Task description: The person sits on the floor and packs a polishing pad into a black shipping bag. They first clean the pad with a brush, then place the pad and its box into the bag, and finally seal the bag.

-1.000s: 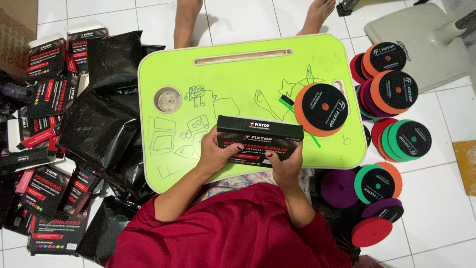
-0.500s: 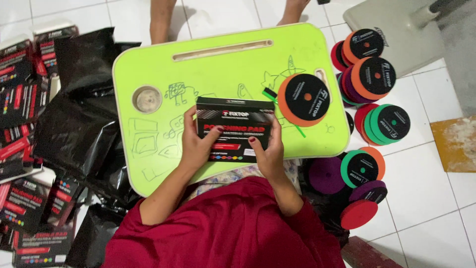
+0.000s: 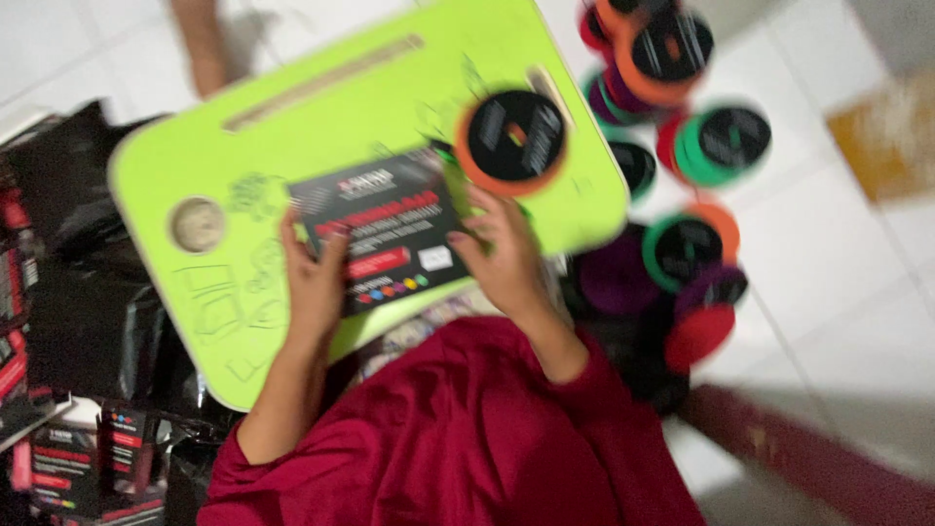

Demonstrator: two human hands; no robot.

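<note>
A flat black box (image 3: 385,222) with red and coloured print lies on the lime-green lap table (image 3: 292,136). My left hand (image 3: 314,282) grips its left edge and my right hand (image 3: 499,255) grips its right edge. Just beyond my right hand, a round pad (image 3: 511,141) with an orange rim and black face rests on the table. The frame is blurred by motion.
Stacks of round pads in orange (image 3: 654,49), green (image 3: 723,144), purple (image 3: 612,282) and red (image 3: 697,336) sit on the tiled floor to the right. Black bags (image 3: 88,321) and more black-and-red boxes (image 3: 83,458) lie to the left. A bare leg (image 3: 206,49) stands beyond the table.
The box has been laid flatter on the table, its printed face up, both hands still on its ends. The view has swung and tilted, blurring the scene.
</note>
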